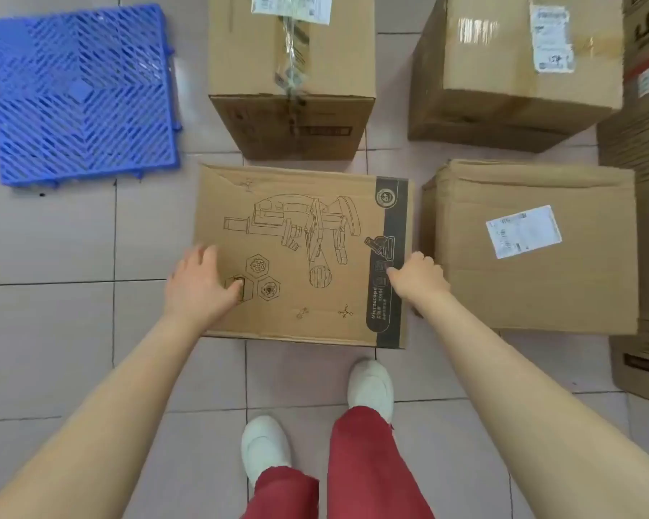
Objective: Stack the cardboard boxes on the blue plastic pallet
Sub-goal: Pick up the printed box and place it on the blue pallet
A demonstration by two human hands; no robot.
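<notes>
Both hands, left hand [199,282] and right hand [418,280], clasp the microscope-printed box [300,256] by its sides. The fingers are hidden behind its edges. The blue pallet [83,95] lies bare.

Looking like a stockroom or small warehouse floor: pale square floor tiles [72,331] lying bare underfoot. Sitting around the microscope-printed carton [300,256]: a taped box [293,69] just behind it, two label-bearing shipping boxes [532,249] to its right, more stacked cartons [645,144] further right, and a blue plastic pallet [83,95] behind-left.
</notes>
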